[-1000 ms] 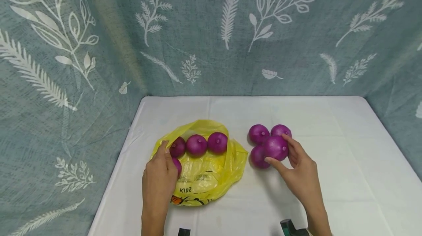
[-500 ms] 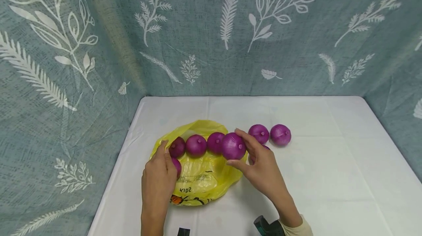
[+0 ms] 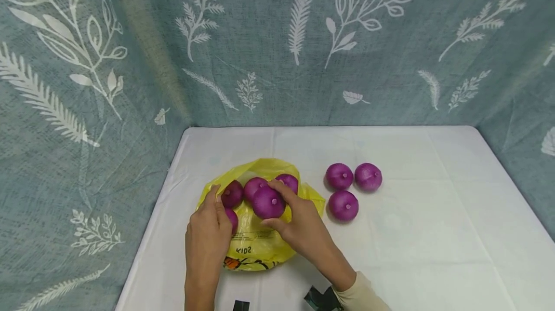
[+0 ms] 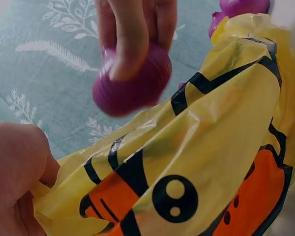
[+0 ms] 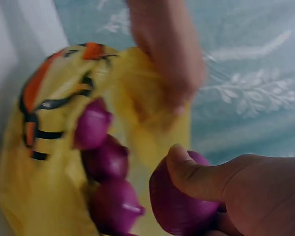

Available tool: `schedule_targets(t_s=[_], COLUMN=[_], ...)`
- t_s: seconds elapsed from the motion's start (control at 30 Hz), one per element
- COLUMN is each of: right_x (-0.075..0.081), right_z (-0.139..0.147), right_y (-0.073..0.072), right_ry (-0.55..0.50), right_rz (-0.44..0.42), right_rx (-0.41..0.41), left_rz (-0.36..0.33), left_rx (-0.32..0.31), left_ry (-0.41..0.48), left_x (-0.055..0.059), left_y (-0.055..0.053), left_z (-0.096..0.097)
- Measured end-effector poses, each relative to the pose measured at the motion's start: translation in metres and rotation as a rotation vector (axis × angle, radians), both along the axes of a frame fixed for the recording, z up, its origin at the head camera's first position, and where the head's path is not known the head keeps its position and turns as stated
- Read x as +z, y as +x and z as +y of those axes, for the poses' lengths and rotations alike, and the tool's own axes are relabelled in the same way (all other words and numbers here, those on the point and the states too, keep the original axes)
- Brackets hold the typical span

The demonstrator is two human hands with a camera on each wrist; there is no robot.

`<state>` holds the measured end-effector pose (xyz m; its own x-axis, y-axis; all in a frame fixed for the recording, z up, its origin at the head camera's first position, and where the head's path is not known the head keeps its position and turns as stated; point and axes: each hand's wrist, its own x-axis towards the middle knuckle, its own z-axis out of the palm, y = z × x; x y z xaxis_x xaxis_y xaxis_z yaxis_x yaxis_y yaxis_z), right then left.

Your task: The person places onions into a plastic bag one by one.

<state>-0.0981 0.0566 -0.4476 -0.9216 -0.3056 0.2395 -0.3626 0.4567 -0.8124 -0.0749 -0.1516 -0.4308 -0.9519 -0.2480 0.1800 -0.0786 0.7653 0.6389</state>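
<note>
Onion, purple and round, pinched between thumb and fingers of the right hand, above the mouth of a yellow plastic bag gripped at its left edge by the fingers of the left hand. Inside the bag, four more onions. To its right, on white cloth, three loose onions close together. Behind, blue-green leaf-print fabric.

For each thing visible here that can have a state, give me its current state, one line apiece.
Yellow bag: open, with at least four onions inside
Bagged onions: whole, lying in the bag
Held onion: whole, in the air over the bag
Loose onions: three, whole, resting on the table
Left hand: gripping the bag's edge
Right hand: gripping the held onion
</note>
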Motion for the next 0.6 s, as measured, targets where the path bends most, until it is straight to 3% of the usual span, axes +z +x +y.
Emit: schedule_targets(t_s=[0.37, 0.6], right_x=[-0.02, -0.029], right_z=[-0.03, -0.038], right_y=[0.006, 0.007], right_ry=[0.163, 0.237], right_rz=[-0.01, 0.036], right_rx=[0.005, 0.017], left_rz=[0.006, 0.004], left_rx=[-0.001, -0.007], left_ry=[-0.009, 0.005], left_x=[0.0, 0.001], left_y=[0.002, 0.002], left_z=[-0.001, -0.001])
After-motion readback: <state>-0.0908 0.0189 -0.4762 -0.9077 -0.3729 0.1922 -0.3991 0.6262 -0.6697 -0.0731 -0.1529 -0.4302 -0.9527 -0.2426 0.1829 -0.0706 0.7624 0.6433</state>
